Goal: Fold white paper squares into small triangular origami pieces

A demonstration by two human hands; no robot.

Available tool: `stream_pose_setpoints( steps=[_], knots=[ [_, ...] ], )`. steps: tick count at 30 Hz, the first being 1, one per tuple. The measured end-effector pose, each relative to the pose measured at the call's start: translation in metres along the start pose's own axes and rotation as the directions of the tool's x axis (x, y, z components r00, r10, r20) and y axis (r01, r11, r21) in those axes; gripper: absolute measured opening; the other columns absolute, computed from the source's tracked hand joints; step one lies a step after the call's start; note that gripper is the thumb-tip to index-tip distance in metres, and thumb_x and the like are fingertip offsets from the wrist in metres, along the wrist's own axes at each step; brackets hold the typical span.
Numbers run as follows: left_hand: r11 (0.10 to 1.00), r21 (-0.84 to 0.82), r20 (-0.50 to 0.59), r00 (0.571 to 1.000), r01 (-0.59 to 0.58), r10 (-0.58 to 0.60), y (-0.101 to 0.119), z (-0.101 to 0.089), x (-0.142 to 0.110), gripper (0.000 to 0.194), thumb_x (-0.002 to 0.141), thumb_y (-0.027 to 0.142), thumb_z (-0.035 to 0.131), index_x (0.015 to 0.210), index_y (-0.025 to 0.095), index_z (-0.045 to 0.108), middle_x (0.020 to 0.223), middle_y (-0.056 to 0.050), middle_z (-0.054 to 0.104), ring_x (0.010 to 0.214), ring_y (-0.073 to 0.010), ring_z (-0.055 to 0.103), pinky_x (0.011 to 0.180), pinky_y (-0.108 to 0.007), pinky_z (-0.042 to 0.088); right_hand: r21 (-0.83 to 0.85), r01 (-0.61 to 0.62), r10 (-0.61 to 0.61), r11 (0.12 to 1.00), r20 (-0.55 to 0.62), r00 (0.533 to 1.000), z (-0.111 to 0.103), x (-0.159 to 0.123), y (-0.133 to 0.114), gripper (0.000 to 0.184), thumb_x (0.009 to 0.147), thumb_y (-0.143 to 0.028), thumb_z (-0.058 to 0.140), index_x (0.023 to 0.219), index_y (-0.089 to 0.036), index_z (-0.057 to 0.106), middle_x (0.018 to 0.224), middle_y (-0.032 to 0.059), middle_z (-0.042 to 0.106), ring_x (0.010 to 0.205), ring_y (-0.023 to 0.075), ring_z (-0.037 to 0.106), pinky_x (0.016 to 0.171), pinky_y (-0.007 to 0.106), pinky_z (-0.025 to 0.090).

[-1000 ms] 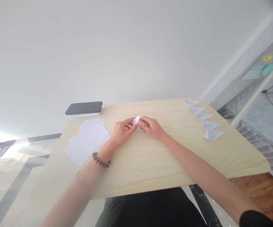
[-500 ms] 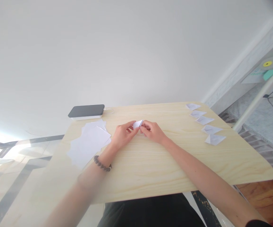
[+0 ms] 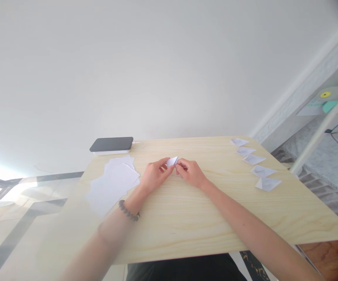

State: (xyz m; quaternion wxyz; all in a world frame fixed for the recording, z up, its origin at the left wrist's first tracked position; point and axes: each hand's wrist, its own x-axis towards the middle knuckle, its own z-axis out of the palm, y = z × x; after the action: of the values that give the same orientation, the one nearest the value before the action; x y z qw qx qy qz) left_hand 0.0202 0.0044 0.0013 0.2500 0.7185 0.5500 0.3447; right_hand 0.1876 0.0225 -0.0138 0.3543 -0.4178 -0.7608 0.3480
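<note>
Both hands, the left hand (image 3: 154, 176) and right hand (image 3: 190, 172), pinched a small folded paper (image 3: 172, 161) just above the mid tabletop (image 3: 186, 218) (mid-fold, seemingly); the next crease would need firm, aligned pressing.

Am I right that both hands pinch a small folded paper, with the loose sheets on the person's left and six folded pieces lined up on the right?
Not quite: the head view shows five folded pieces in that row, not six. The rest holds: the left hand and right hand pinch a small folded paper, and the loose sheets lie on the person's left.
</note>
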Motion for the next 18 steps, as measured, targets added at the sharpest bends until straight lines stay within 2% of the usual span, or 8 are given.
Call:
stream_pose_setpoints(
  steps=[5, 9, 13, 18],
  knots=[
    [0.999, 0.019, 0.015, 1.000, -0.028, 0.027, 0.001, 0.000, 0.000, 0.034, 0.079, 0.040, 0.045, 0.105, 0.022, 0.058, 0.079, 0.000, 0.066, 0.067, -0.0129, 0.061, 0.066, -0.023, 0.047, -0.043, 0.016, -0.018, 0.999, -0.030, 0.999, 0.002, 0.000, 0.001, 0.018, 0.081, -0.027, 0.041, 0.073, -0.017, 0.054, 0.060, -0.0012, 0.058, 0.046, 0.0070, 0.043, 0.047, 0.019, 0.034],
    [0.998, 0.058, -0.007, 1.000, -0.023, 0.023, -0.001, 0.000, 0.000, 0.034, 0.079, 0.042, 0.046, 0.105, 0.022, 0.057, 0.083, 0.000, 0.067, 0.072, -0.0143, 0.062, 0.069, -0.024, 0.047, -0.068, 0.017, -0.023, 0.998, -0.081, 0.996, 0.004, 0.001, 0.002, 0.015, 0.079, -0.027, 0.043, 0.077, -0.017, 0.055, 0.059, -0.0015, 0.058, 0.048, 0.0080, 0.046, 0.049, 0.019, 0.035],
    [0.983, 0.176, -0.046, 0.997, -0.058, 0.067, -0.002, 0.001, -0.001, 0.034, 0.079, 0.042, 0.046, 0.105, 0.022, 0.057, 0.093, -0.002, 0.066, 0.086, -0.0178, 0.060, 0.076, -0.027, 0.045, -0.033, -0.026, 0.021, 0.999, -0.151, 0.988, 0.008, 0.002, 0.003, 0.012, 0.077, -0.025, 0.045, 0.079, -0.018, 0.054, 0.064, -0.0010, 0.061, 0.051, 0.0090, 0.051, 0.049, 0.019, 0.037],
    [0.968, 0.247, -0.067, 0.996, -0.039, 0.057, -0.003, 0.004, -0.003, 0.038, 0.079, 0.043, 0.047, 0.108, 0.022, 0.055, 0.095, -0.004, 0.066, 0.086, -0.0190, 0.061, 0.075, -0.028, 0.045, 0.033, -0.073, 0.077, 0.997, -0.155, 0.985, 0.011, 0.003, 0.001, 0.014, 0.078, -0.030, 0.045, 0.074, -0.019, 0.053, 0.066, 0.0004, 0.063, 0.055, 0.0108, 0.056, 0.052, 0.021, 0.042]
  ],
)
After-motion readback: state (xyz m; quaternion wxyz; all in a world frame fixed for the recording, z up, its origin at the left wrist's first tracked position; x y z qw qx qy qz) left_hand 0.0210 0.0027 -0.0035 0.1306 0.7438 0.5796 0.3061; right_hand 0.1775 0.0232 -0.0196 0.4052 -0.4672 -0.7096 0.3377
